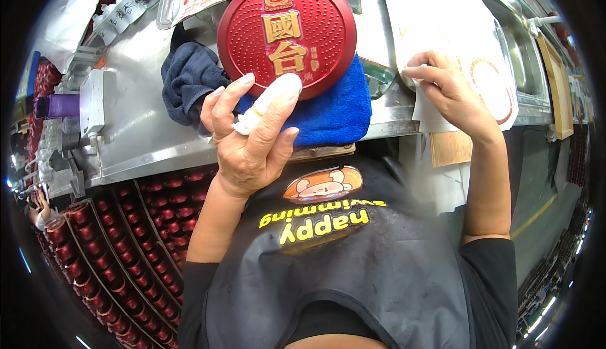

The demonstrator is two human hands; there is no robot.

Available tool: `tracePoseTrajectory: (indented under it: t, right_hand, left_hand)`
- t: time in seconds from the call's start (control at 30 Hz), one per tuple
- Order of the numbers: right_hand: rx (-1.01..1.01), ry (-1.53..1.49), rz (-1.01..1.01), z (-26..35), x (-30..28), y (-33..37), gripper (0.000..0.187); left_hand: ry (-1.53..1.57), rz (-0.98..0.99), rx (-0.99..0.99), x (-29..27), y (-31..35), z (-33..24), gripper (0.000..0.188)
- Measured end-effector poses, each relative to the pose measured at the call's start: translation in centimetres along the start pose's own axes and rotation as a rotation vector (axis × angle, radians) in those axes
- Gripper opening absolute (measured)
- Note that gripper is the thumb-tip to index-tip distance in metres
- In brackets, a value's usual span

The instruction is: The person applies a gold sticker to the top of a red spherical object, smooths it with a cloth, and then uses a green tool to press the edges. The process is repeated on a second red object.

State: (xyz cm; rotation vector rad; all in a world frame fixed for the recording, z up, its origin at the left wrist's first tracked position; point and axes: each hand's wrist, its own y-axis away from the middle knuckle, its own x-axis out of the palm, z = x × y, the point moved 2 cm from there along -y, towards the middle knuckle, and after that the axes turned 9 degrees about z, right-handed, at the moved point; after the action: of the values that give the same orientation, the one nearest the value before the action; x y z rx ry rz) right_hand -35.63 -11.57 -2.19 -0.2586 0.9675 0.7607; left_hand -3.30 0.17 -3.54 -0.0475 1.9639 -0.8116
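Observation:
A round, dark red, flat-faced piece [249,24] with raised dots and gold raised characters rests at the blue folded towel [341,118]. My left hand [249,134] is at its near edge with the fingers apart. White cloth [284,90] wraps one of those fingers, and a thin yellowish band goes around it. To the right, my right hand [451,93] is over a white sheet [435,21] printed with a round red outline. Its thumb and fingertips are pinched together; whatever is between them is too small to make out.
A dark blue crumpled cloth [189,77] lies left of the red piece on the steel worktop [139,118]. Small white bottles [123,14] stand at the far left. Rows of red rounded pieces [113,254] fill racks below. A steel sink [527,65] is at the right.

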Motion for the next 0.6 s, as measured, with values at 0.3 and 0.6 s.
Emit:
tracePoseTrajectory:
  t: [0.3,0.6]
  right_hand:
    - [0.141,0.375,0.053,0.7,0.0,-0.7,0.021]
    - [0.044,-0.248,-0.045,-0.3,0.3,-0.8,0.024]
  left_hand:
    - [-0.008,-0.015,0.023,-0.1,0.3,0.2,0.040]
    - [0.046,-0.040,0.005,0.1,0.4,0.4,0.040]
